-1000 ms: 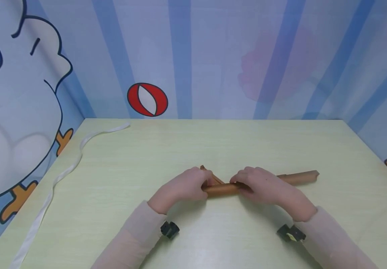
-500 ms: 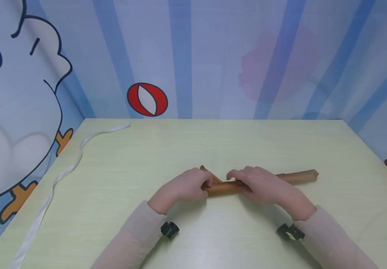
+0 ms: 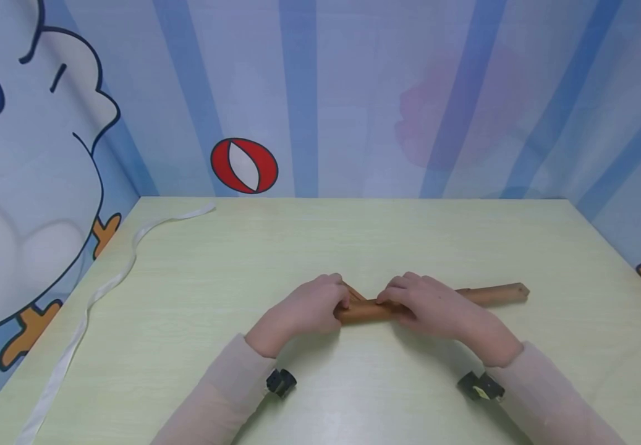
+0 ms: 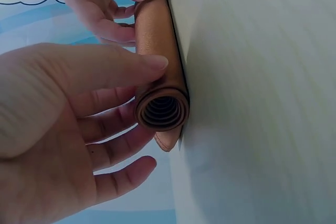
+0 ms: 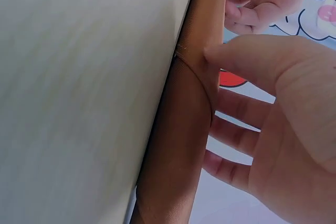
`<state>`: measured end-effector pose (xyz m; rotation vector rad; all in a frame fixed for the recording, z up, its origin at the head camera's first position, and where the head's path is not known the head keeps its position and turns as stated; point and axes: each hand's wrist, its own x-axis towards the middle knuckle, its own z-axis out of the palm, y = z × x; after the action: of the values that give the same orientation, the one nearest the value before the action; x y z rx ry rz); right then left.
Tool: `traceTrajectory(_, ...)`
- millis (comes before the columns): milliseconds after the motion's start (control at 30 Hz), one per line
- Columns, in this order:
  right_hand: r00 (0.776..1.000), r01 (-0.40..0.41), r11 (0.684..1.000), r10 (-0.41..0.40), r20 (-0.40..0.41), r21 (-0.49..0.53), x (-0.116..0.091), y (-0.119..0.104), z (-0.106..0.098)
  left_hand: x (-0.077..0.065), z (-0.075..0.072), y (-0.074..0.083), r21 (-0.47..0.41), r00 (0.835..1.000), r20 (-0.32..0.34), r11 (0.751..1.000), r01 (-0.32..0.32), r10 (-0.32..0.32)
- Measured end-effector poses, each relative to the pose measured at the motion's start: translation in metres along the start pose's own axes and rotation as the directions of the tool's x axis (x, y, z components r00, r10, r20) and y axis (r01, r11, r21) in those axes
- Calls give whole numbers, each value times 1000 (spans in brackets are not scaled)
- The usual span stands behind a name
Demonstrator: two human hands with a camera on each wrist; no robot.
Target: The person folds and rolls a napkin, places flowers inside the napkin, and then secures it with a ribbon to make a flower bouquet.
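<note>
A brown, leather-like mat rolled into a tube (image 3: 366,311) lies on the table, spanning from the left hand to a narrower end on the right. Its spiral layers show at the open end in the left wrist view. The left hand (image 3: 313,304) grips the roll near this end, thumb on the near side and fingers on the far side. Farther right, the right hand (image 3: 430,304) holds the tube's middle between thumb and fingers; in the right wrist view a curved edge line crosses the roll (image 5: 176,145) beside the thumb. A pointed flap (image 3: 355,292) sticks out behind it.
A long white strap (image 3: 93,301) lies in waves along the left side of the pale table (image 3: 275,241). A printed curtain (image 3: 345,105) stands behind the far edge. Small black cameras sit at both wrists.
The left hand's fingers have shifted slightly and now cover the flap's tip. The right forefinger lifted off the roll and has come back down onto it. The roll stays nearly in place.
</note>
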<state>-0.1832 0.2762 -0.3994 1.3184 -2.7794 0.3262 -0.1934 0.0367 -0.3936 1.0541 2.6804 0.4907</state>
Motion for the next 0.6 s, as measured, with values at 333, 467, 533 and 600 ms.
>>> traceTrajectory(333, 999, 21, 999, -23, -30, -45, 6, -5, 1, 2, 2, -1, -5, 1000, -4, 1000, -10, 10)
traceTrajectory(467, 1000, 8, 999, -9, -13, -45, 8, -6, 0, 4, 2, -2, -10, 1000, 3, 1000, -25, 25)
traceTrajectory(533, 1000, 2, 999, -2, -5, -43, 8, -6, 0, 4, 2, -2, -19, 999, 9, 999, -32, 32)
traceTrajectory(600, 1000, -1, 999, 1, -2, -40, 8, -6, 0, 4, 1, -2, -32, 1000, 14, 999, -27, 28)
